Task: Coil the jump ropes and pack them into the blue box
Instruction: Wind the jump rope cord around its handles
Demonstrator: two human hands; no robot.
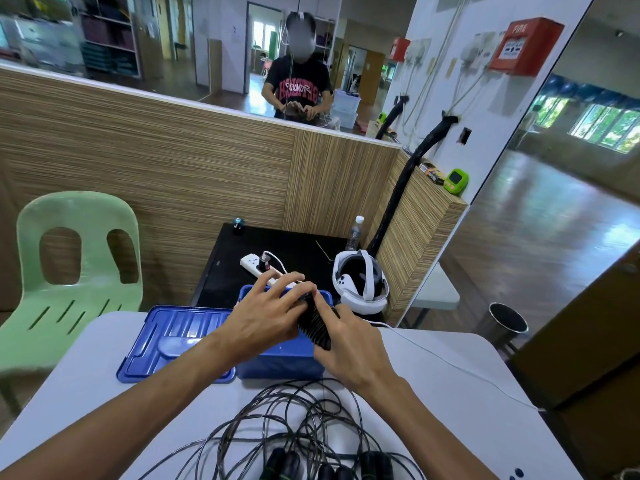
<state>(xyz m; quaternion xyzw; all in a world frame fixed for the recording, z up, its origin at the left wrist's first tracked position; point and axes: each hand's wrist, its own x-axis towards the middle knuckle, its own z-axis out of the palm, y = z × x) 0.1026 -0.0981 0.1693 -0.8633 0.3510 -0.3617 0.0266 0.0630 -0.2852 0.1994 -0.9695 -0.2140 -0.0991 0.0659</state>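
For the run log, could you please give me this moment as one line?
both hands hold black coiled bundle over blue box | lid off, left | loose ropes on table

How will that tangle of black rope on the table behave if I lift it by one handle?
The loose ropes look thin and floppy, so they would probably sag and trail. Their loops cross over one another, so lifting one of the handles likely drags neighbouring strands along. The coiled bundle held by the left hand and right hand looks far more compact.
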